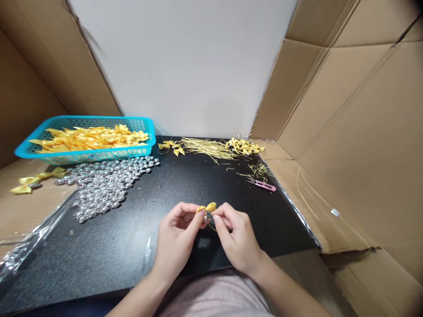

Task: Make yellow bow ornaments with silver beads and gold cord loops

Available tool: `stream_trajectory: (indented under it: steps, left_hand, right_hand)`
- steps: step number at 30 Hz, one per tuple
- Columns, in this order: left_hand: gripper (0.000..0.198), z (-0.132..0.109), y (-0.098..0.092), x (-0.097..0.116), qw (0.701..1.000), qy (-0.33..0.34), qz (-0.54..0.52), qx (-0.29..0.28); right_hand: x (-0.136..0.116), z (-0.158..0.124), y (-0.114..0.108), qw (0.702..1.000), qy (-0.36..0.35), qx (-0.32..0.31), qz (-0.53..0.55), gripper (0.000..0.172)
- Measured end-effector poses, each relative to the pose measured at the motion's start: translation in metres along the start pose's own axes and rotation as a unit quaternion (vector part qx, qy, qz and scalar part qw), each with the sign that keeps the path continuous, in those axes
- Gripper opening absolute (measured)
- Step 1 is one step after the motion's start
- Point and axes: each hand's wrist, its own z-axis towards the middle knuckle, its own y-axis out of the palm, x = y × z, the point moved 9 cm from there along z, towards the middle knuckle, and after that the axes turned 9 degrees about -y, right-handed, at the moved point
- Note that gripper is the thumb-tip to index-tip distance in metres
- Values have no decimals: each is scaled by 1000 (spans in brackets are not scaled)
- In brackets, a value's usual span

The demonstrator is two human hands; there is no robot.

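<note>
Yellow bow (head view, the only one I'm getting): it's sitting up between both hands over the near middle of the black tabletop [155, 237], so that yellow bow [211, 206] isn't resting on anything but fingers.
Slip risk: my worry is the small grey piece [209, 216] under the bow, since it's lying right at the fingertips and a loose pinch could be letting it drop.
Cord risk: a thin cord [212, 227] is hanging below; if it's catching on a finger, I reckon a tug could be skewing the bow.
Stray bits: the tangle of offcuts [259, 169] is lying far right near the pink snips [262, 184], so a wide sweep of the right arm could be snagging there.
Left hand: the left hand [176, 233] is gripping the bow's left side, thumb in front, fingers curling behind, forearm angling in from near left.
Right hand: the right hand [238, 237] is pinching the grey piece's edge, wrist bending inward; whether it's gripping cord too, I can't tell.
Silver beads: that pile [102, 185] is spreading well left, with the blue basket [151, 134] standing behind it.
</note>
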Motion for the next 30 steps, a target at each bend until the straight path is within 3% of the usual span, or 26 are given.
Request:
stream_trajectory:
  steps: [30]
  left_hand:
    - [8,-5,-2,5,996,56,60,18]
  right_hand:
    - [-8,-1,-1,997,-28,11,-67,16]
